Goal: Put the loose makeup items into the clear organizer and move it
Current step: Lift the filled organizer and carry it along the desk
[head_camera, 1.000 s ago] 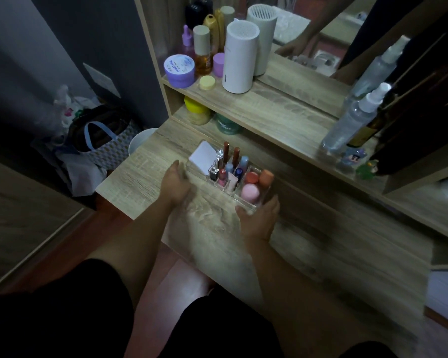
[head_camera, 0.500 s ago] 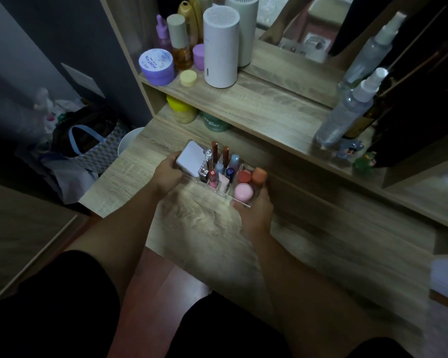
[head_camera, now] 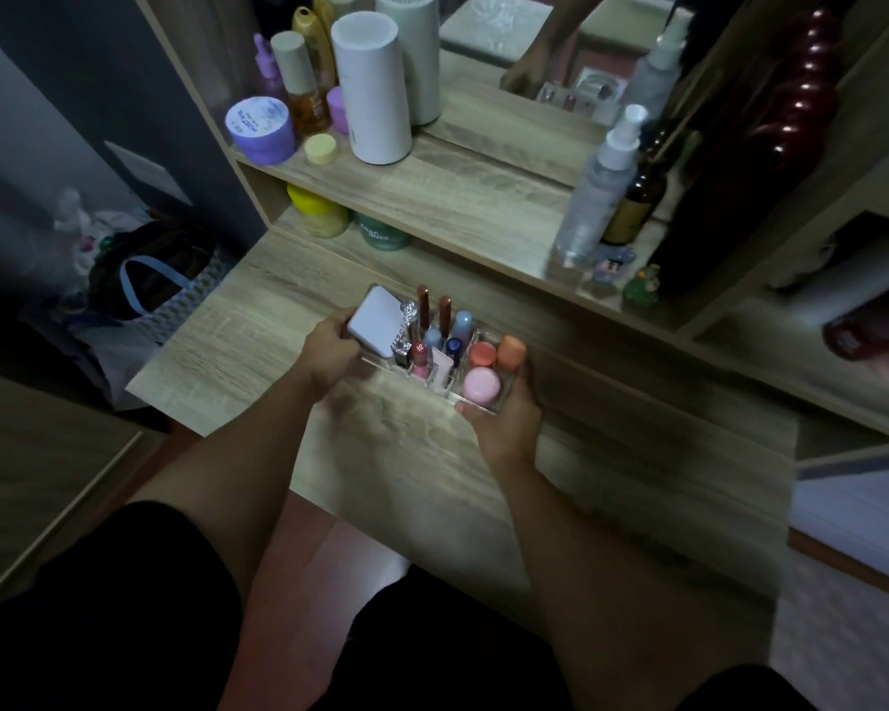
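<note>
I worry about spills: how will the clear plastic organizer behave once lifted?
The clear plastic organizer looks rigid, and both hands grip its ends. The tall upright lipstick tubes stand loose, so tilting would probably topple them. Smooth plastic may slip.

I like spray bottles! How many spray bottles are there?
2: one clear spray bottle stands on the shelf's right side; the second, behind it, looks like its mirror reflection. Others may be hidden.
</note>
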`<state>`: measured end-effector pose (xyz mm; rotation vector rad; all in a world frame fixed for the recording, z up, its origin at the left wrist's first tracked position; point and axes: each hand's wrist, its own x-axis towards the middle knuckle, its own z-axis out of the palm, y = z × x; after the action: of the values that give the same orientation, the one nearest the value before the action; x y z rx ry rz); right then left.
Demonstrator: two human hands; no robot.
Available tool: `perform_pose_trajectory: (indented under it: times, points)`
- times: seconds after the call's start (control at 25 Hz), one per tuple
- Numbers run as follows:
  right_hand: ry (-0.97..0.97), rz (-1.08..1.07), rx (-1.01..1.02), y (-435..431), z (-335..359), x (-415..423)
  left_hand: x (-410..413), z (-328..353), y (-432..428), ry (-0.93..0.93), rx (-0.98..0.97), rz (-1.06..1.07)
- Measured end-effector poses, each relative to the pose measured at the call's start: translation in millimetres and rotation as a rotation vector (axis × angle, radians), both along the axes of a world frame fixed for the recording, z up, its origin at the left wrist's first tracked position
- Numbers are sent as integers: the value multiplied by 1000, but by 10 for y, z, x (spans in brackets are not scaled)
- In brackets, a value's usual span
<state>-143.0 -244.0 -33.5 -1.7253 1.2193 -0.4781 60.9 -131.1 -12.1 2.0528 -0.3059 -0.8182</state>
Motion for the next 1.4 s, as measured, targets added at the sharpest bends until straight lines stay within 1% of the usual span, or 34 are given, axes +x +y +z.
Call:
perform_pose_trajectory:
  times: [0.08, 0.16, 0.24, 0.4, 0.56, 0.68, 0.96, 1.16, 1.4]
  points:
    - [-14, -19, 8, -62, -2, -205, -218, 32, -66, -7, -2, 8]
    - [34, -29, 4, -132, -11, -438, -460, 56, -137, -15, -5, 12]
    - [95, -9, -51, -219, -30, -714, -718, 69, -231, -21, -11, 13]
    - [98, -12, -162, -371, -77, -1248, -1194, 51, -433, -22, -40, -26]
    - [145, -24, -144, -495, -106, -1650, -1582, 47, -631, -4, -48, -63]
    - [145, -41, -161, -633, -120, -1914, -1816, 16, -781, 11, -61, -67]
    - [163, -93, -107, -812, -136, -2185, -2168, 58, -1022, 8, -57, -27]
    - [183, -48, -145, -952, -150, -2255, -2223, 47, -1106, -2, -49, -33]
    - [142, 8, -184, -1079, -141, -2269, -2213, 8, -1178, -18, -63, -67]
